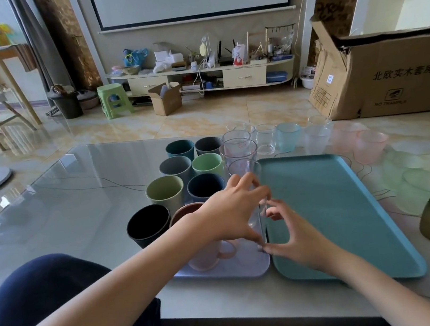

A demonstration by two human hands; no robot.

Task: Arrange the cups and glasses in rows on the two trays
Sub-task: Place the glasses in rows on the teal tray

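Both hands meet at a clear glass (250, 185) beside the teal tray (325, 202): left hand (232, 210) curled round it, hiding its base; right hand (294, 237) seemingly pinches its foot.

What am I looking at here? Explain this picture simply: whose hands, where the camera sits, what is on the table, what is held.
There is no machine. A person wears one camera on the head, looking down at their own bare hands. On the glass-topped table lie a pale lilac tray carrying coloured cups, and a bare teal plastic tray. More clear and tinted glasses stand behind. The left hand holds a tall clear drinking glass at the lilac tray's right edge. The right hand touches its base; its grip is unclear.
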